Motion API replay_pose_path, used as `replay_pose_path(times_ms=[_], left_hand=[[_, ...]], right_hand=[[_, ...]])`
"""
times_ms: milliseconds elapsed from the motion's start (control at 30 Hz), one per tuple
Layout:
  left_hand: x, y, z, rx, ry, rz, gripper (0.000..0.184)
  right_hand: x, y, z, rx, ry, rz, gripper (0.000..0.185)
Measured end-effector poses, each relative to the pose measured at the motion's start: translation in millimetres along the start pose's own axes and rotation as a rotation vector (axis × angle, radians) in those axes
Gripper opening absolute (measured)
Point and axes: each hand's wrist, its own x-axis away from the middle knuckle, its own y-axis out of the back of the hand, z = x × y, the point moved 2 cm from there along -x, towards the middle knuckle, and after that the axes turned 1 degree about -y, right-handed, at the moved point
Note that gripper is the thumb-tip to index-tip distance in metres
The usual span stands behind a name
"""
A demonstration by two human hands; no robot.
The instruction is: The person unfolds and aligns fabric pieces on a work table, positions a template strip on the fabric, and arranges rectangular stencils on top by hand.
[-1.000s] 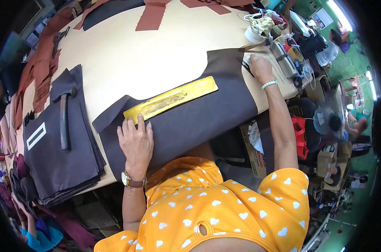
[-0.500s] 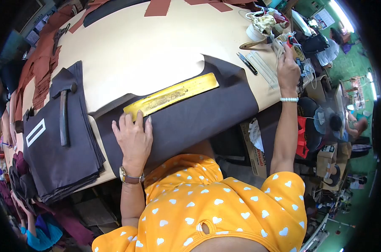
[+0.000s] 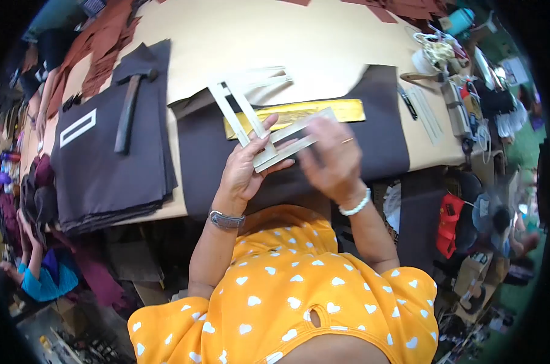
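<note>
Across the left hand, pale slotted frames overlap.

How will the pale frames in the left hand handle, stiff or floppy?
Probably stiff: the pale frames look straight beyond the left hand. They seem thin, so they're likely light, and their narrow sides might snap if pressed.

Slotted frames sit in the left hand, over a bar on a sheet on the worktop, the right hand at their right end. Well left of the left hand, a hammer and another frame rest on stacked sheets. Right of the right hand lie a cutter and, just beside it, strips.
</note>
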Motion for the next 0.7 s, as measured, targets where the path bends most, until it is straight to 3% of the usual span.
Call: replay_pose_path(times_ms=[100,200,300,433,567,700], left_hand=[[8,7,-11,-0.103,-0.021,0.079,0.044],[18,6,-17,-0.170,0.052,0.266,0.046],[25,6,-17,-0.227,0.078,0.278,0.049],[32,8,-24,-0.271,0.115,0.296,0.049],[45,20,-31,-0.236,0.235,0.330,0.050],[59,29,-35,-0.214,0.255,0.262,0.050]], right_hand=[[-8,10,-30,-0.105,-0.496,-0.073,0.044],[-11,-12,-69,-0.590,-0.887,-0.016,0.052],[-22,-32,-84,-1.087,-1.184,0.147,0.051],[-34,-49,-89,-1.398,-1.130,0.114,0.033],[-53,-43,-118,-1.162,-1.040,0.084,0.025],[-70,-26,-149,-0.914,-1.004,0.222,0.030]])
